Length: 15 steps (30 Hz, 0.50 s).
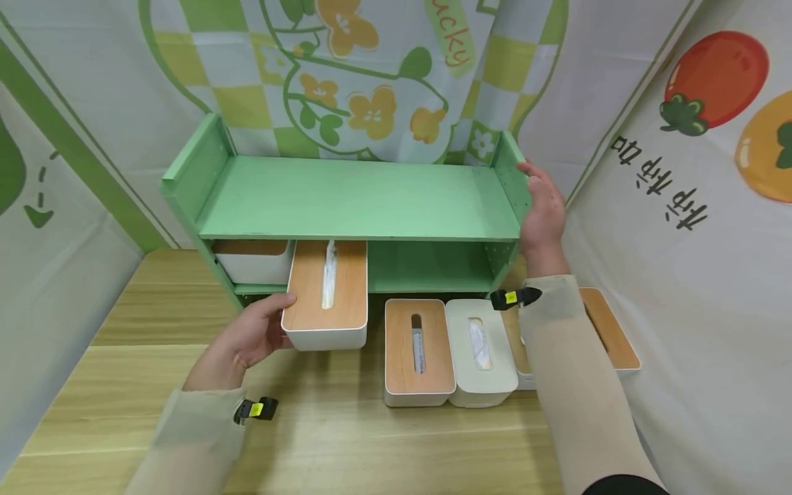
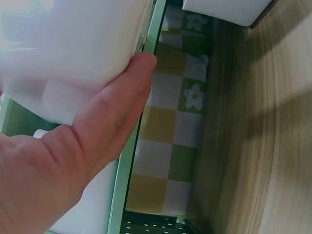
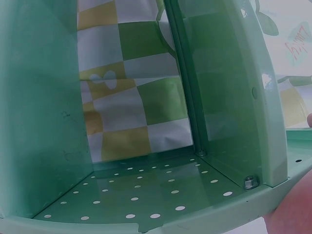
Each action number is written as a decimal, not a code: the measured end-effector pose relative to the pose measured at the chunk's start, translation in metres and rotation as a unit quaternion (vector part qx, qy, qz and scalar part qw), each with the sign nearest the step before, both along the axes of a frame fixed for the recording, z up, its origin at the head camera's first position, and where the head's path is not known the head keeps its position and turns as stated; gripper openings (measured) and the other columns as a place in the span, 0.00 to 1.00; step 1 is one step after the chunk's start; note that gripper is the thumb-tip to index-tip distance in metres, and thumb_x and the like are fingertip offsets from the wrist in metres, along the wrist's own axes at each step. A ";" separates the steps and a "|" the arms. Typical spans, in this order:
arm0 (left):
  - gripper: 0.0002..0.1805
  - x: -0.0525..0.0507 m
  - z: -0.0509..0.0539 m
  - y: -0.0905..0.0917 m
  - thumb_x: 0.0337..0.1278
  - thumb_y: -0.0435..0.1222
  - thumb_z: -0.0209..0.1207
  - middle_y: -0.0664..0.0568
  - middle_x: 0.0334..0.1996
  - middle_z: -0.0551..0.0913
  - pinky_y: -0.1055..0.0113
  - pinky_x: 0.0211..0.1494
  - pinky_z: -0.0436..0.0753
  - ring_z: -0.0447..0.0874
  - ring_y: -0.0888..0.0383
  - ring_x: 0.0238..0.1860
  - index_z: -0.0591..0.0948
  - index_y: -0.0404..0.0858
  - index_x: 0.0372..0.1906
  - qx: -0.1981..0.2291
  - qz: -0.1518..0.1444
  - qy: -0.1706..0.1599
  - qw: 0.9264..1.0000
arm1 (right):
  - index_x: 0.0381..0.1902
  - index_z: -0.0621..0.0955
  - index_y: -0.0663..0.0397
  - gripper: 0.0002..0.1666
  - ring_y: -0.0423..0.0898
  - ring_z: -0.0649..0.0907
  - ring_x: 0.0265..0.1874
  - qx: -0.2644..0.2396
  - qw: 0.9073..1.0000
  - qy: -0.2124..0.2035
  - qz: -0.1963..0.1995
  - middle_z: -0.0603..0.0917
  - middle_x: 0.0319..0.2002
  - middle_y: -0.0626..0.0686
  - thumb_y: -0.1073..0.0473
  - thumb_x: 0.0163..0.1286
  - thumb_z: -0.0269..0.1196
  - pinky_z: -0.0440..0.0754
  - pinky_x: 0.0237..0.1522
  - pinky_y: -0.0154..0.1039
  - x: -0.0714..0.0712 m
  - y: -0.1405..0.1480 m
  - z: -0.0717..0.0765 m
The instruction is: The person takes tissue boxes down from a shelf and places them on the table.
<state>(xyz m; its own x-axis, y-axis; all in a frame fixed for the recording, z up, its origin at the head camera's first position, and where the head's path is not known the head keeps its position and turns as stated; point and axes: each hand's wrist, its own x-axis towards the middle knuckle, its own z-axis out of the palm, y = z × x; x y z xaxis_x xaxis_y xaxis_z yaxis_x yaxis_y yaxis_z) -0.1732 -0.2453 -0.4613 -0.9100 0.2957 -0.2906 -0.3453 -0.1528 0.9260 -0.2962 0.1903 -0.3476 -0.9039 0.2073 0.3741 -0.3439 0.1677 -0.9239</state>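
Observation:
My left hand (image 1: 256,333) grips a white tissue box (image 1: 349,285) with a wood-look lid and a tissue in its slot. The thumb lies at its left side, and in the left wrist view the fingers (image 2: 114,109) reach along the underside. Part of the box is inside the lower level of a green shelf (image 1: 359,199); its front sticks out past the edge. A similar box (image 1: 254,267) sits left of it in the shelf. My right hand (image 1: 544,216) holds the shelf's right side panel (image 1: 510,182), with a fingertip (image 3: 310,120) showing beyond its edge.
On the wooden table (image 1: 322,440), a wood-lidded box (image 1: 399,344) and an all-white tissue box (image 1: 460,378) stand side by side before the shelf. Further wood-lidded boxes (image 1: 619,337) are partly hidden by my right forearm. Patterned cloth (image 1: 247,103) hangs behind the shelf.

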 end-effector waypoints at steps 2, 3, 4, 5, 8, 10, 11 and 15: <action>0.39 0.002 0.000 0.000 0.75 0.48 0.46 0.40 0.60 0.73 0.55 0.47 0.81 0.82 0.54 0.48 0.50 0.27 0.76 -0.004 -0.002 0.001 1.000 | 0.63 0.80 0.42 0.23 0.37 0.59 0.70 0.003 1.000 -0.001 -0.001 0.69 0.70 0.38 0.51 0.81 0.43 0.46 0.70 0.41 0.000 0.000 0.000; 0.39 0.003 0.000 0.000 0.75 0.47 0.46 0.39 0.61 0.72 0.55 0.47 0.81 0.81 0.54 0.49 0.49 0.27 0.76 -0.004 -0.002 0.000 1.000 | 0.63 0.80 0.42 0.23 0.37 0.59 0.70 0.004 1.000 -0.001 -0.001 0.69 0.70 0.38 0.51 0.81 0.43 0.46 0.70 0.42 0.000 0.000 0.000; 0.39 0.004 0.000 0.000 0.75 0.47 0.46 0.38 0.62 0.71 0.55 0.48 0.81 0.81 0.54 0.49 0.49 0.27 0.76 -0.006 -0.003 0.001 1.000 | 0.63 0.80 0.42 0.23 0.37 0.59 0.70 0.005 1.000 0.000 -0.001 0.69 0.70 0.38 0.51 0.81 0.43 0.46 0.70 0.42 0.000 0.000 0.000; 0.38 0.006 0.001 -0.001 0.76 0.47 0.45 0.37 0.62 0.70 0.55 0.48 0.81 0.81 0.54 0.49 0.49 0.27 0.76 -0.008 -0.004 0.001 1.000 | 0.63 0.80 0.42 0.23 0.37 0.59 0.70 0.005 1.000 -0.001 -0.001 0.69 0.70 0.38 0.51 0.81 0.43 0.45 0.70 0.42 0.000 0.000 0.000; 0.38 0.010 0.001 -0.002 0.75 0.46 0.45 0.36 0.63 0.70 0.55 0.48 0.81 0.81 0.54 0.49 0.49 0.26 0.76 -0.011 -0.005 -0.001 1.000 | 0.63 0.80 0.42 0.23 0.37 0.59 0.70 0.005 1.000 -0.001 0.000 0.69 0.70 0.38 0.51 0.81 0.43 0.46 0.70 0.42 0.000 0.000 0.000; 0.38 0.013 0.002 -0.003 0.75 0.46 0.45 0.36 0.63 0.69 0.55 0.48 0.80 0.80 0.54 0.50 0.49 0.26 0.76 -0.016 -0.008 -0.003 1.000 | 0.63 0.80 0.42 0.23 0.37 0.59 0.70 0.004 1.000 -0.001 0.001 0.69 0.70 0.38 0.51 0.81 0.43 0.46 0.70 0.41 0.000 0.000 0.000; 0.38 0.014 0.002 -0.003 0.75 0.46 0.45 0.36 0.63 0.69 0.55 0.49 0.80 0.80 0.54 0.50 0.49 0.26 0.76 -0.017 -0.009 -0.004 1.000 | 0.63 0.80 0.42 0.23 0.37 0.58 0.71 0.003 1.000 -0.001 0.001 0.69 0.70 0.38 0.51 0.81 0.43 0.46 0.70 0.41 0.000 0.000 0.000; 0.38 0.018 0.003 -0.005 0.74 0.45 0.44 0.37 0.61 0.71 0.55 0.48 0.81 0.80 0.54 0.49 0.48 0.26 0.76 -0.025 -0.014 -0.005 1.000 | 0.63 0.80 0.42 0.23 0.37 0.58 0.71 -0.006 1.000 -0.001 0.004 0.68 0.71 0.40 0.50 0.81 0.44 0.46 0.69 0.40 0.000 0.000 -0.001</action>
